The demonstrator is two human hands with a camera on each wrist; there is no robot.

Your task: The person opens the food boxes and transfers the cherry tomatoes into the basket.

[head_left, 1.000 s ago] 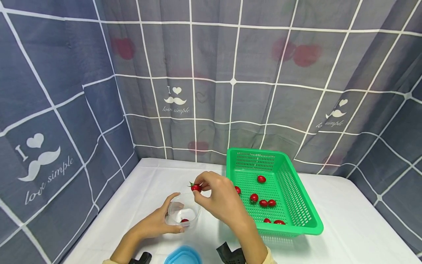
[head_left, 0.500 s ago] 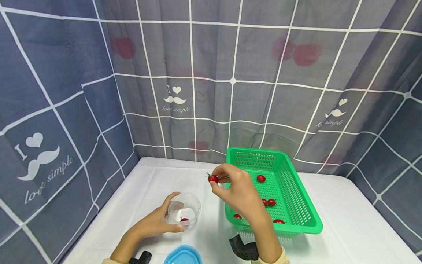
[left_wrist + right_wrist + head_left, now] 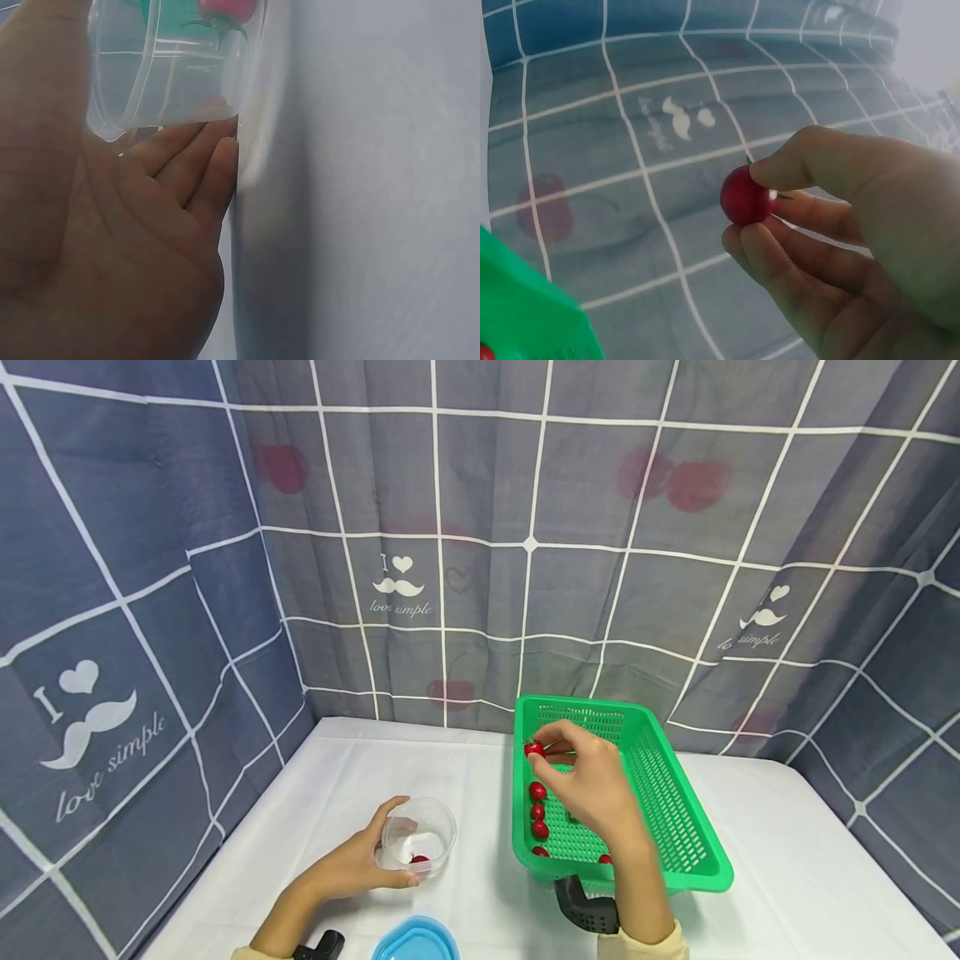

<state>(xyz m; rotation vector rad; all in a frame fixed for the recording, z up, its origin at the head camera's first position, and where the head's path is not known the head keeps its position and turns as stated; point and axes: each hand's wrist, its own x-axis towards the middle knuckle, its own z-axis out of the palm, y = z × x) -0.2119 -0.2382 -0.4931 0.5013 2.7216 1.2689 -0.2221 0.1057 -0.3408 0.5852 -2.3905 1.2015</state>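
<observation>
My left hand (image 3: 360, 867) grips a clear round plastic container (image 3: 444, 850) by its side, thumb and fingers spread around it. Inside lies one cherry tomato (image 3: 419, 860); its green stem end shows in the left wrist view. Between thumb and fingertips my right hand (image 3: 592, 781) pinches another cherry tomato (image 3: 742, 196) with bits of green leaf on it. That hand is over the left part of a green plastic basket (image 3: 701, 870). Several cherry tomatoes (image 3: 537, 812) lie along the basket's left side, and the hand and forearm hide others.
A light-blue plastic lid (image 3: 416, 941) lies at the near edge of the white-covered table (image 3: 375, 752). Grey-blue checked curtains (image 3: 480, 577) stand behind and at both sides. Black straps with small devices (image 3: 588, 910) sit at the wrists.
My right hand has moved right, from above the clear container to over the green basket, still pinching the tomato. The left hand and the container have stayed in place.
</observation>
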